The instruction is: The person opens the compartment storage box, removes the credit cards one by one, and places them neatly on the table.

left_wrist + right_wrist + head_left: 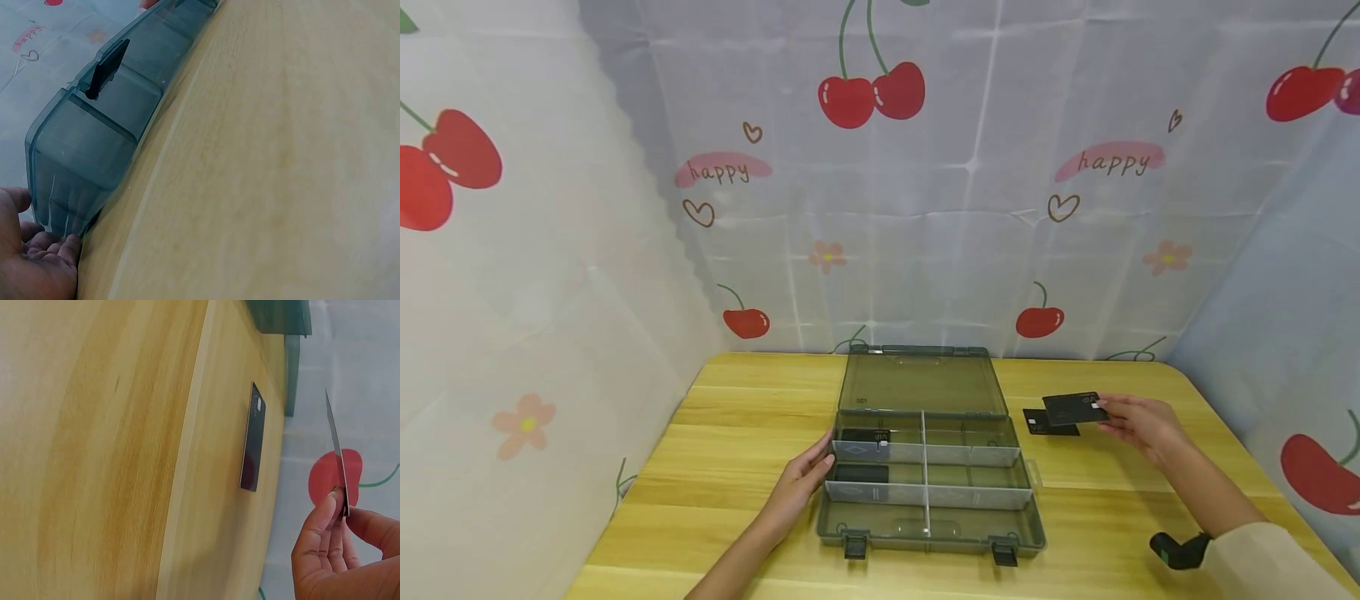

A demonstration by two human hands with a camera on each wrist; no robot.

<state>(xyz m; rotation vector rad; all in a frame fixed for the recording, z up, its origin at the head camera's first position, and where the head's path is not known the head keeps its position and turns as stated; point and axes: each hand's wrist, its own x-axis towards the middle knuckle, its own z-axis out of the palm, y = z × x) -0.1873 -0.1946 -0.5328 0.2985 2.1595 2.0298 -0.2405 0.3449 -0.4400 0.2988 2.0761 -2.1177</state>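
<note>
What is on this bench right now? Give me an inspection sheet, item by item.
Surface: wooden table, bare grain.
Job's things: open compartment box, two black cards in its left cells; held card; another card on the table.
Clutter: nothing seen.
Hands: left hand rests against the box's left side; right hand pinches the held card above the table.
Cables: nothing seen.
Surroundings: cherry-print cloth behind and beside.

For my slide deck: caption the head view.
Right hand pinches a black card above another card; left hand steadies the open organizer box.
</note>
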